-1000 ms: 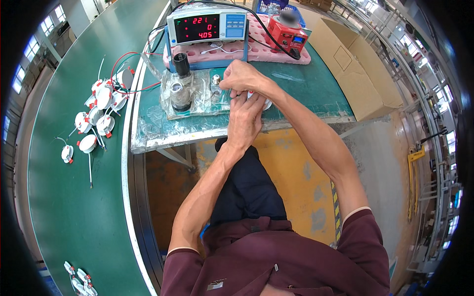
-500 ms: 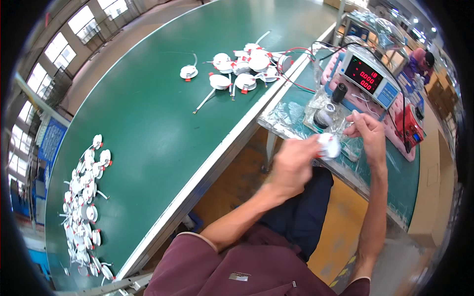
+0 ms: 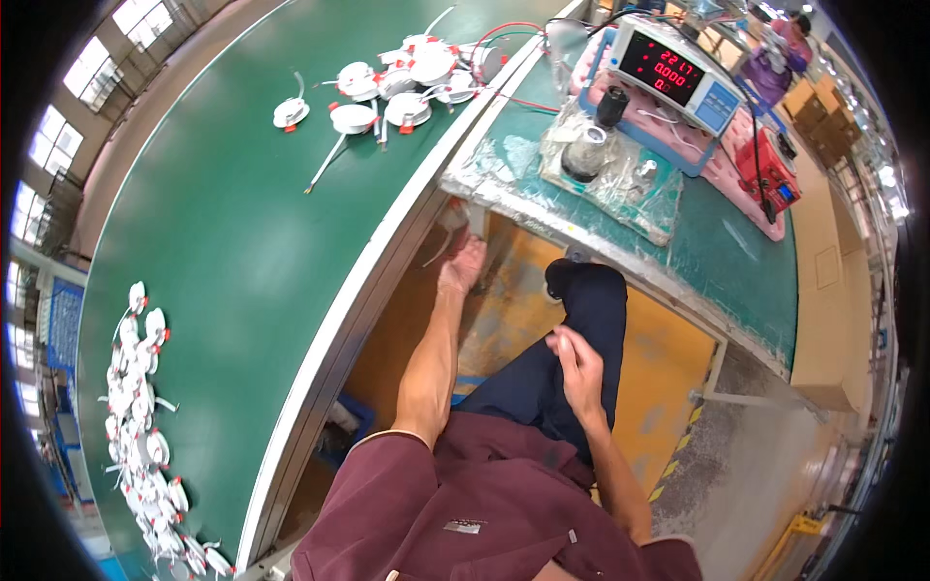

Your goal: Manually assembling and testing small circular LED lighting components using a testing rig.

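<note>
Below the near corner of the worktop (image 3: pixel 736 281), in the gap beside the long green table (image 3: pixel 242 252): one blurred white downlight (image 3: pixel 451 225) with a red clip, just at or beyond the fingertips of the left hand (image 3: pixel 463 267). Fingers loosely open, palm partly showing; cannot tell whether touching the lamp or clear of it. Right hand (image 3: pixel 579 373) above the thigh, fingers curled in with tips together, nothing visible in them. Possible trouble, as judged: a drop to the floor from so loose a hold, or a knock or snagged wire against the table frame in so narrow a gap. By count: on the long table, one lone lamp (image 3: pixel 289 114), roughly nine in an overlapping cluster (image 3: pixel 433 64), too many to count in the far-left pile (image 3: pixel 140 426). On the worktop, one meter (image 3: pixel 668 73), one black cylinder (image 3: pixel 611 107), one pale-topped round fixture (image 3: pixel 585 153), one red box (image 3: pixel 768 169). Beyond, one large carton (image 3: pixel 828 310) and one co-worker (image 3: pixel 775 58) in purple.
</note>
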A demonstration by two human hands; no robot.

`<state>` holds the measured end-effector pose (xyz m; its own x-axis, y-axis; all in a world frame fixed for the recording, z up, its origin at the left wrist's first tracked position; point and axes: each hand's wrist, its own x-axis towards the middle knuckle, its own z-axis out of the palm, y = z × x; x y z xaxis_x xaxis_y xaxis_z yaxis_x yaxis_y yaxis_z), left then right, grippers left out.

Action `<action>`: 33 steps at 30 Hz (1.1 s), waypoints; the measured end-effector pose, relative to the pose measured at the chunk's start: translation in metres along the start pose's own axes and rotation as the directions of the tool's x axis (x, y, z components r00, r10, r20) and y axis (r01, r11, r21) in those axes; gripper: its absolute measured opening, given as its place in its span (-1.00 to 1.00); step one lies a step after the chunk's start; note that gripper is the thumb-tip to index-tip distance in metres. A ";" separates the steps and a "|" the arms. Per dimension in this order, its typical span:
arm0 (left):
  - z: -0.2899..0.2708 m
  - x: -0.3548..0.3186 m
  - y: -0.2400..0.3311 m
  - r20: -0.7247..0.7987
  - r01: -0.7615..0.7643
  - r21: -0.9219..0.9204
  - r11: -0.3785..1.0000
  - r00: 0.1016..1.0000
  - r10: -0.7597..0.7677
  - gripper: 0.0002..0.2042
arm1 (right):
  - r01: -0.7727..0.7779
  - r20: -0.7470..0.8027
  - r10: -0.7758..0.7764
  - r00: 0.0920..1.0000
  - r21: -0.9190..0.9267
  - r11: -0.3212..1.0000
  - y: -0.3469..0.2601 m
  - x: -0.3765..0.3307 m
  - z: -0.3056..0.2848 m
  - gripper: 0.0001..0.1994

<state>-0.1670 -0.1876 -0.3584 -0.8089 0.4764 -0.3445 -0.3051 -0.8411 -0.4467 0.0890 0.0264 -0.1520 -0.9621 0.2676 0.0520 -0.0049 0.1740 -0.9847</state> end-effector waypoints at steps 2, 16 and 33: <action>0.002 0.030 -0.042 -0.094 -0.290 0.155 0.944 0.947 0.306 -0.42 | -0.128 -0.179 0.130 0.975 0.020 0.992 0.016 -0.026 -0.034 -0.65; -0.060 0.019 0.061 0.286 -0.099 0.553 0.827 0.955 -0.077 -0.75 | -0.224 -0.135 0.220 0.966 -0.009 0.975 0.009 -0.023 -0.035 -0.70; -0.187 -0.377 -0.007 0.046 0.425 0.742 -0.519 0.739 0.672 -0.45 | -0.172 0.169 0.178 0.969 -0.052 0.984 0.004 0.048 -0.049 -0.77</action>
<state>0.2342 -0.3137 -0.3794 -0.8263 -0.2246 -0.5166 -0.5582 0.4490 0.6977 0.0560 0.0860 -0.1453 -0.9796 0.1299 -0.1534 0.1748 0.1741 -0.9691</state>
